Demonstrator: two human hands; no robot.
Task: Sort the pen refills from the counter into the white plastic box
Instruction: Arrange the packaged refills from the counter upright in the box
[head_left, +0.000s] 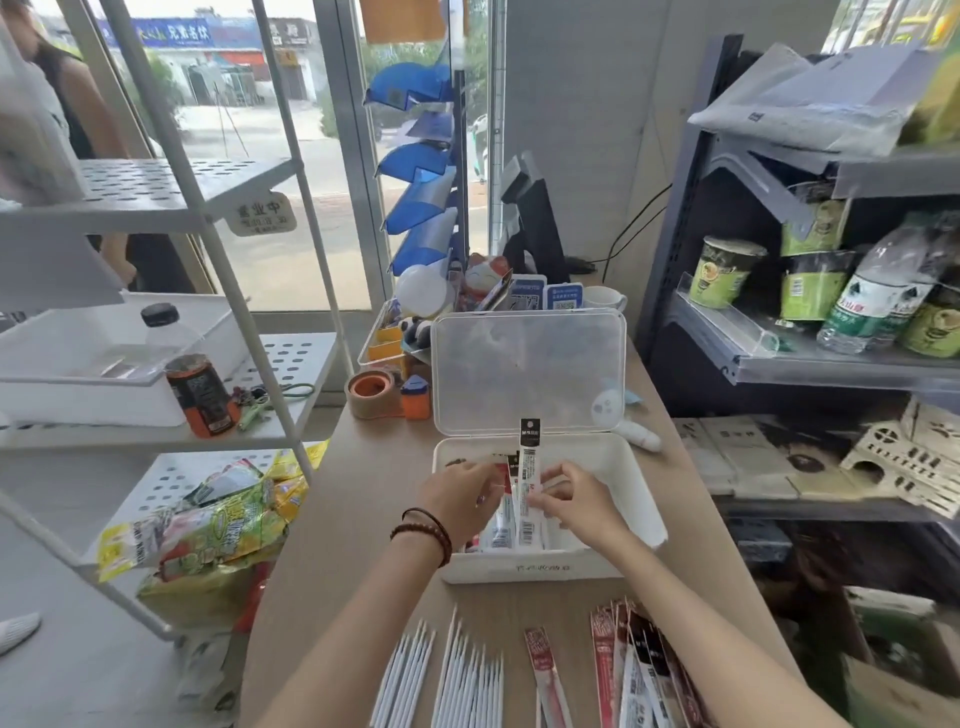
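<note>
The white plastic box (618, 467) stands open on the counter, its clear lid (530, 369) tipped up behind it. Both my hands are over the box. My left hand (457, 499) and my right hand (569, 496) pinch a bundle of packaged pen refills (529, 467) that stands upright inside the box, one black-topped pack sticking up highest. On the counter near me lie several bare white refills (457, 680), a single red pack (545, 670) and a pile of red and black packaged refills (639, 670).
A tape roll (370, 392) and an orange sharpener (415, 397) sit left of the lid. A white toy pen (636, 434) lies right of the box. A white rack with snack bags (218, 519) stands left; a grey shelf (779, 358) with cups and bottles stands right.
</note>
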